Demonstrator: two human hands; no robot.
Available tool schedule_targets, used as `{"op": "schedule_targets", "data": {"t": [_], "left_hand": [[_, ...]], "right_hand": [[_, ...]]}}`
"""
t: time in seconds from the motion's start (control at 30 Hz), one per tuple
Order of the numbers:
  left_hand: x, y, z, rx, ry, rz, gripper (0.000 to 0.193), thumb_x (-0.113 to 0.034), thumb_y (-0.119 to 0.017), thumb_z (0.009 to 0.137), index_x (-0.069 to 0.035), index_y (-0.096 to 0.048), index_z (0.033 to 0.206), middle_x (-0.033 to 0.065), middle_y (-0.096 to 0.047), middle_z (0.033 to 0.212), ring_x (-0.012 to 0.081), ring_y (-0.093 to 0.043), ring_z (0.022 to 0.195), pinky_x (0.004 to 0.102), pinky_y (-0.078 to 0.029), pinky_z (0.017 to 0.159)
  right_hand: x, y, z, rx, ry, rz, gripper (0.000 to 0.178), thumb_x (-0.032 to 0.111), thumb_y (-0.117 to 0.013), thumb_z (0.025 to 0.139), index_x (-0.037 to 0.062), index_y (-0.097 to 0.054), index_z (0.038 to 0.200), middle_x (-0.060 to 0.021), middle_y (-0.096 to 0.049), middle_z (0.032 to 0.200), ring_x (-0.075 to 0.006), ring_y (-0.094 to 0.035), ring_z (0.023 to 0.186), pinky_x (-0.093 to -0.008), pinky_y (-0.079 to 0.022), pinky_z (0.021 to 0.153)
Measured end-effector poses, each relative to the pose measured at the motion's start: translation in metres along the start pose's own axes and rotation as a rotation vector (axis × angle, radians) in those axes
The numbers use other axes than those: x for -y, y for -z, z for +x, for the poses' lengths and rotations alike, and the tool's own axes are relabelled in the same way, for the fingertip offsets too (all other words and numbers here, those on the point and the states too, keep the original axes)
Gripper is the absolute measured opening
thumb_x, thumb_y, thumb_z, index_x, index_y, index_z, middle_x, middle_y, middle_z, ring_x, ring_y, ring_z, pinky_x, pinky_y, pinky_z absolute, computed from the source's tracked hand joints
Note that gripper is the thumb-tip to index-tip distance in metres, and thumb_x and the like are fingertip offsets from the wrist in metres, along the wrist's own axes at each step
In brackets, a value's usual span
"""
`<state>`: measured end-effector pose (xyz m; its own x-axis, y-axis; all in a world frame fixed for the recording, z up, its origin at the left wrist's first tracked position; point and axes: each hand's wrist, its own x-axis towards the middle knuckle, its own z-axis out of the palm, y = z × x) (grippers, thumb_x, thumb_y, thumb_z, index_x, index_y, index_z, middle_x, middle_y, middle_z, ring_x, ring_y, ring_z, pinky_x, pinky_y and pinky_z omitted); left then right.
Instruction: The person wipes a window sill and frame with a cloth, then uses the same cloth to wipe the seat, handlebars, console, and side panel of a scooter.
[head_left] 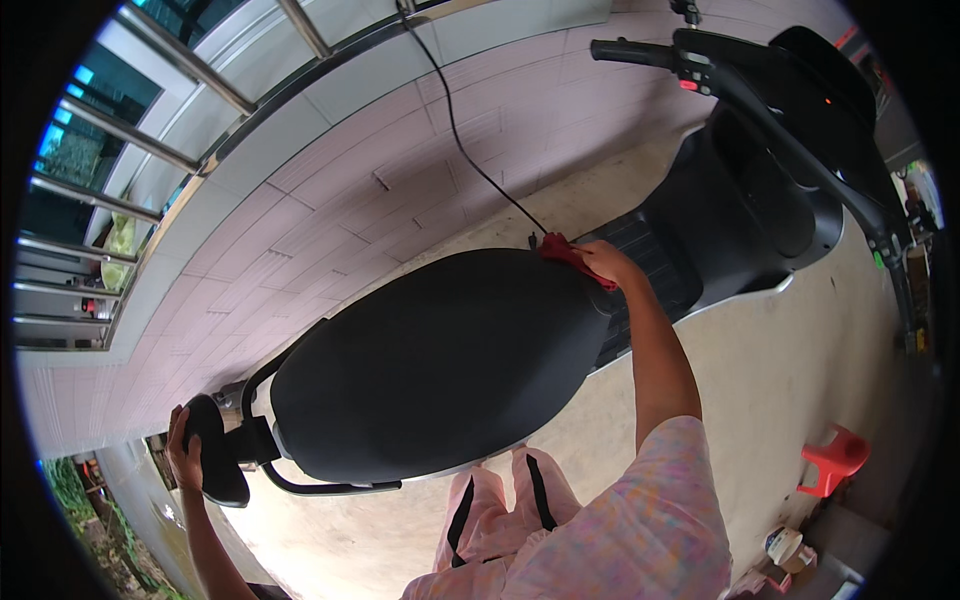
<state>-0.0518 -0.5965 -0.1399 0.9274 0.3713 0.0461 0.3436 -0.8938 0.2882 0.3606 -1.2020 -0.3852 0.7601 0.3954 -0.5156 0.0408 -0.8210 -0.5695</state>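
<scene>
A black electric scooter seat (pixel 440 360) stretches across the middle of the view. At its front end, my right hand (pixel 610 264) is closed on a red cloth (pixel 565 255), which lies bunched against the seat's front edge on the far side. At the rear, my left hand (pixel 182 455) grips the outer edge of the black padded backrest (pixel 212 450); part of its fingers is hidden behind the pad. Beyond the red cloth a black cable (pixel 458 140) runs up toward the window bars.
The scooter's handlebar (pixel 640 52) and black footboard (pixel 655 262) are at the right. A pink tiled wall (pixel 340 210) with metal window bars (pixel 130 130) stands along the far side. On the concrete floor (pixel 740 370) at the right is a red plastic stool (pixel 835 460).
</scene>
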Motion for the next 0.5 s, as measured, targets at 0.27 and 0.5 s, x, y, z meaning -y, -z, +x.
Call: {"op": "schedule_targets", "data": {"t": [0.27,0.5], "left_hand": [[0.001,-0.001,0.004,0.007,0.011,-0.031,0.048,-0.014,-0.047,0.070,0.001,-0.050,0.116,0.0211,-0.044,0.125,0.0330,-0.041,0.117,0.0374,-0.029,0.099],[0.006,-0.002,0.005,0.005,-0.008,-0.110,0.050,-0.017,-0.048,0.069,0.001,-0.051,0.116,0.0202,-0.045,0.124,0.0310,-0.042,0.116,0.0370,-0.028,0.100]], "right_hand": [[-0.054,-0.047,-0.041,-0.229,-0.185,0.669,0.034,0.032,-0.041,0.088,0.0112,-0.057,0.110,-0.0211,-0.057,0.104,-0.0350,-0.054,0.099,-0.0330,-0.041,0.083],[-0.018,-0.092,-0.091,-0.802,-0.081,0.752,0.025,0.019,-0.051,0.085,0.0013,-0.060,0.100,-0.0141,-0.055,0.087,-0.0291,-0.053,0.082,-0.0342,-0.040,0.074]]}}
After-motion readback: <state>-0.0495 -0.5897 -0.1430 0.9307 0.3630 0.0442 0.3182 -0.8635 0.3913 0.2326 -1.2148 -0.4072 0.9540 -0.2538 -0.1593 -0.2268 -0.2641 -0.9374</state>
